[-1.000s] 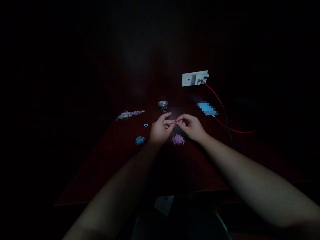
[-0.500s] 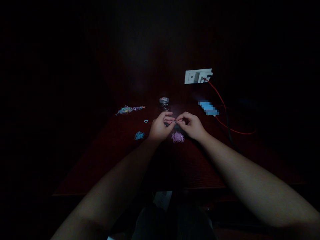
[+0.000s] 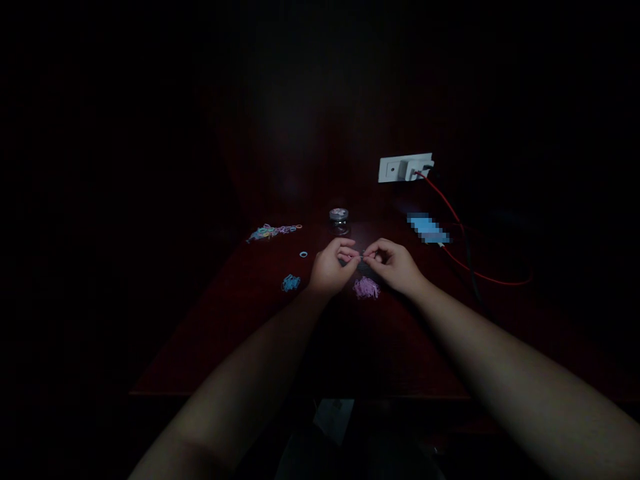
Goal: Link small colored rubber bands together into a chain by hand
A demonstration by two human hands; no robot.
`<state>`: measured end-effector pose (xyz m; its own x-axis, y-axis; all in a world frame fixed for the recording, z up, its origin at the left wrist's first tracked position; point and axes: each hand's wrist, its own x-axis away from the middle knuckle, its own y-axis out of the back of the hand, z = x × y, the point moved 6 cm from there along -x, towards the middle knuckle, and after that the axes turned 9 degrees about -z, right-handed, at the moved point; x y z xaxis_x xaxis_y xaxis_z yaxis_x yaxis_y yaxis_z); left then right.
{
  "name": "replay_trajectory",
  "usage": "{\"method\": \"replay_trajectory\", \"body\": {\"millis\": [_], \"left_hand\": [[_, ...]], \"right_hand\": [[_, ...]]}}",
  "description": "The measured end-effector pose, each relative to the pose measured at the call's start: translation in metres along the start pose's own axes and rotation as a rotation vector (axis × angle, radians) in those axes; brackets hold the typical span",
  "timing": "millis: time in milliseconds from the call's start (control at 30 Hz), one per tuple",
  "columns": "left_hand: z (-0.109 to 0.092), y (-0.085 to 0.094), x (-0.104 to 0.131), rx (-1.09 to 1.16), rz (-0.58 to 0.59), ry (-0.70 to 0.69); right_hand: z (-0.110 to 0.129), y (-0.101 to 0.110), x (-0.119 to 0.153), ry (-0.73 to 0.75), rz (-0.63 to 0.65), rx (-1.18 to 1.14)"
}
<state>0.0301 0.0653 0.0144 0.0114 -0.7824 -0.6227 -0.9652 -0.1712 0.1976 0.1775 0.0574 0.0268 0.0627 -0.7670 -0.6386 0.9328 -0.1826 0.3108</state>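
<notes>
My left hand [image 3: 332,268] and my right hand [image 3: 396,265] meet fingertip to fingertip above the dark red table [image 3: 240,340]. Thumb and forefinger are pinched on each hand, around something thin and too small to make out between them. Just below the fingertips lies a pile of purple bands [image 3: 367,288]. To the left of my left hand are a pile of blue bands [image 3: 291,283] and a single blue band [image 3: 303,254]. A heap of mixed-colour bands [image 3: 273,232] lies farther back on the left.
A small round clear container [image 3: 339,221] stands behind my hands. At the back right lies a phone [image 3: 428,228] with a red cable [image 3: 463,265]. A charger sits in the wall socket [image 3: 393,169]. The surroundings are very dark.
The whole view has shifted, so everything appears a little lower and farther right. My hands stay pinched close together in much the same place over the table.
</notes>
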Motion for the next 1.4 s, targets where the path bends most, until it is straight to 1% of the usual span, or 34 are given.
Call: {"method": "replay_trajectory", "body": {"millis": [200, 433, 567, 767, 1000, 1200, 1400], "left_hand": [[-0.0006, 0.0003, -0.0005, -0.005, -0.005, 0.020], [-0.0041, 0.0008, -0.0001, -0.001, -0.003, 0.016], [-0.0056, -0.0007, -0.0002, -0.001, 0.021, 0.012], [-0.0070, -0.0002, -0.0005, -0.008, 0.002, 0.007], [-0.0093, -0.0012, 0.0008, -0.016, 0.017, 0.001], [-0.0070, -0.0029, 0.0007, -0.051, 0.048, -0.006], [-0.0032, -0.0046, 0.0003, -0.087, 0.065, -0.001]], "right_hand": [[-0.0009, -0.0004, 0.0006, -0.005, 0.007, -0.007], [0.0029, 0.0013, -0.0003, 0.014, 0.001, 0.053], [-0.0004, 0.0001, 0.0000, -0.010, 0.009, 0.041], [-0.0047, -0.0027, 0.0007, -0.031, 0.041, 0.037], [-0.0048, -0.0013, -0.0004, -0.055, 0.037, 0.063], [-0.0012, 0.0011, -0.0003, -0.051, 0.008, 0.085], [0.0017, 0.0008, -0.0007, -0.031, 0.011, 0.080]]}}
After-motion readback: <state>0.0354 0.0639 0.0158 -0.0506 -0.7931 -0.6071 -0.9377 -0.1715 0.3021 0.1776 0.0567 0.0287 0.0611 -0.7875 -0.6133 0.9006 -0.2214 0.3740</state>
